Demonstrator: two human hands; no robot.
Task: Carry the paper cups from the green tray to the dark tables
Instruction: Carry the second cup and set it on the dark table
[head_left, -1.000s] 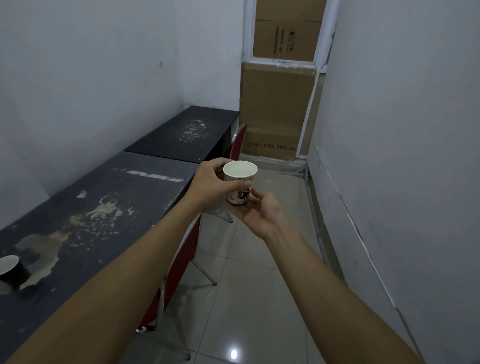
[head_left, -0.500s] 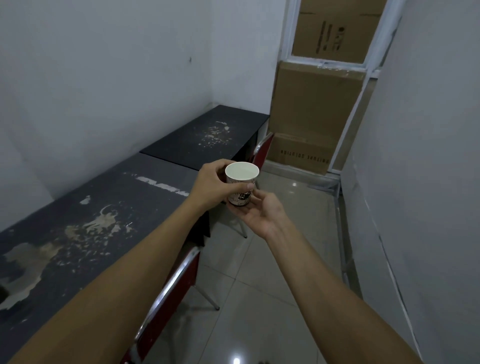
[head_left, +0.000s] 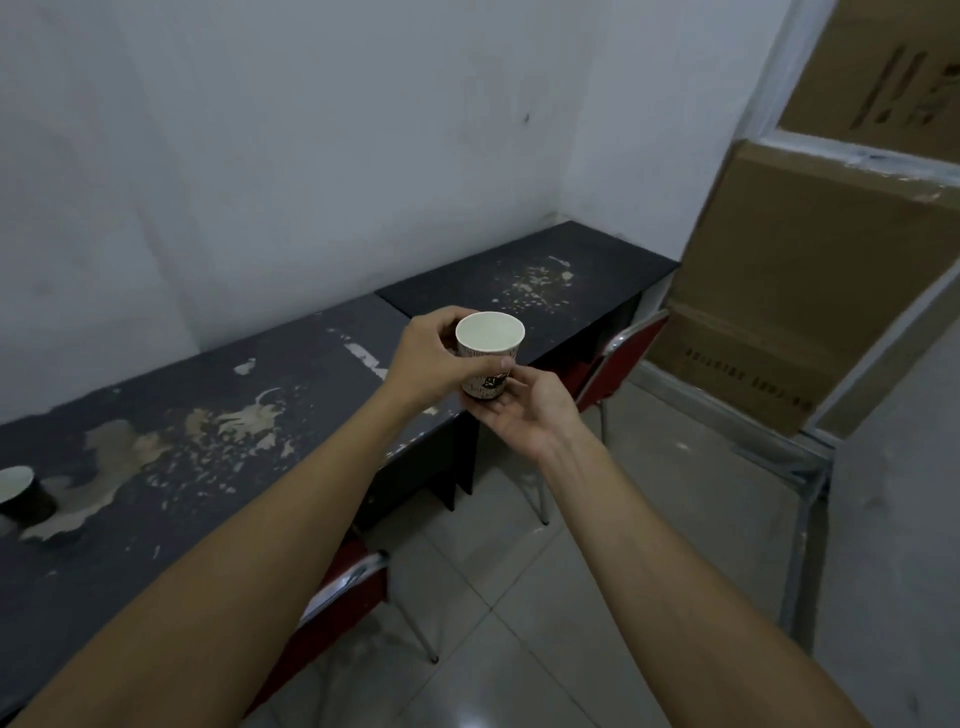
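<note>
- While both forearms reach forward, the left hand (head_left: 423, 364) wraps its fingers and thumb around the side of an upright paper cup (head_left: 488, 353), clamped on it just below the rim.
- The right hand (head_left: 524, 410) cups the cup's base from below, palm up, fingers curled against its lower wall.
- The paper cup is held in the air over the front edge of the near dark table (head_left: 171, 415), close to its far end.
- A second, dark-walled cup (head_left: 21, 493) stands on the near dark table, well apart from the held cup.
- Beyond the near dark table stands a far dark table (head_left: 545, 275); cardboard boxes (head_left: 795, 291) are stacked past it.
- Red chairs (head_left: 618, 358) are tucked in at the tables' front edges.
</note>
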